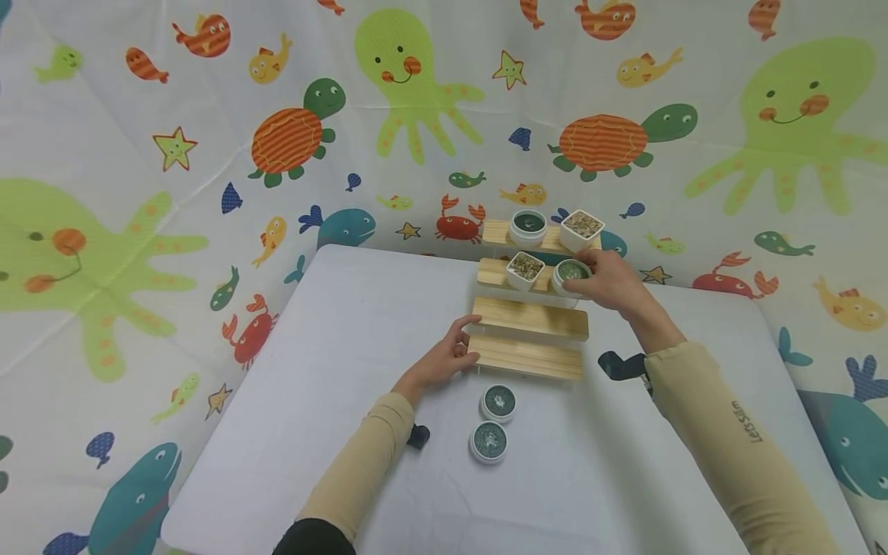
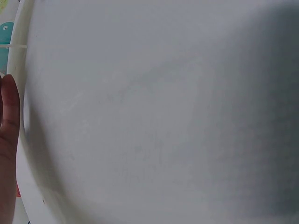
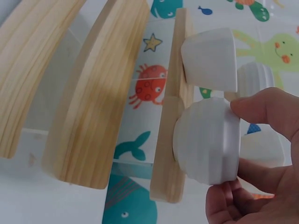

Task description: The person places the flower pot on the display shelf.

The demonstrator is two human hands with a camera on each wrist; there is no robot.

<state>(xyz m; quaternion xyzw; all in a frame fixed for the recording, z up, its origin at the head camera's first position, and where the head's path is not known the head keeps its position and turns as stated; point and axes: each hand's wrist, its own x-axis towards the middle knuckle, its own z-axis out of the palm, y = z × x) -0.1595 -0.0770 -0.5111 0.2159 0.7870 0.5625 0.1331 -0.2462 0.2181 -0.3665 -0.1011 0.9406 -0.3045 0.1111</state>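
A stepped wooden rack (image 1: pixel 530 317) with pale boards stands at the back of the table. My right hand (image 1: pixel 610 281) holds a round white pot (image 1: pixel 572 274) with a green top between thumb and fingers. In the right wrist view that round pot (image 3: pixel 208 140) sits right at a rack board (image 3: pixel 166 154). Beside it on the same board is a square white pot (image 1: pixel 525 270) with grainy filling. On the top board are another round pot (image 1: pixel 529 227) and another square pot (image 1: pixel 581 230). My left hand (image 1: pixel 442 358) touches the rack's left end, thumb and forefinger spread across the two lower boards.
Two round white pots with green tops, a farther one (image 1: pixel 499 402) and a nearer one (image 1: pixel 489 442), stand on the white table (image 1: pixel 291 462) in front of the rack. A curtain (image 1: pixel 444 92) printed with sea animals hangs close behind the rack.
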